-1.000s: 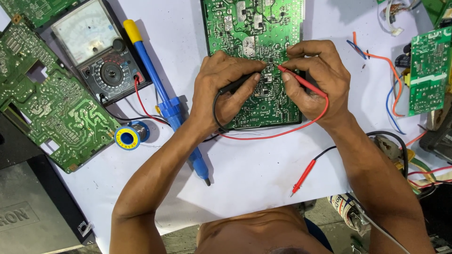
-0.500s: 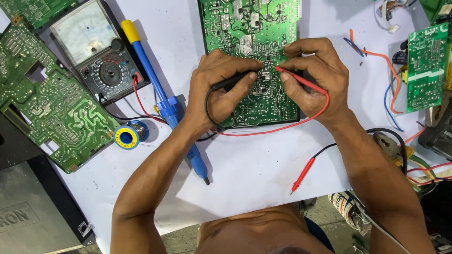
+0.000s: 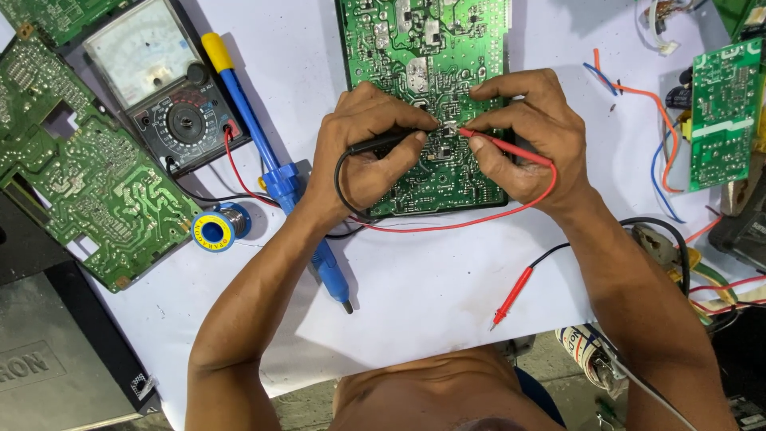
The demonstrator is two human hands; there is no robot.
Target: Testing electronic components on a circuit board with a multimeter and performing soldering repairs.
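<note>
My left hand (image 3: 363, 156) pinched the black probe (image 3: 383, 143), my right hand (image 3: 531, 136) the red probe (image 3: 503, 145), tips meeting on the green, solder-dotted circuit board (image 3: 423, 48) lying flat on the white counter (image 3: 431, 287).

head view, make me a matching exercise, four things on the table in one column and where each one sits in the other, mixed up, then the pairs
Things:
1. black probe
2. red probe
3. solder spool
4. analog multimeter

Places:
a. in the right hand, tip on the middle circuit board
b. top left of the white sheet, beside the blue desoldering pump
c. in the left hand, tip on the middle circuit board
d. on the sheet below the multimeter, left of the pump

Pairs: 1-c, 2-a, 3-d, 4-b
</note>
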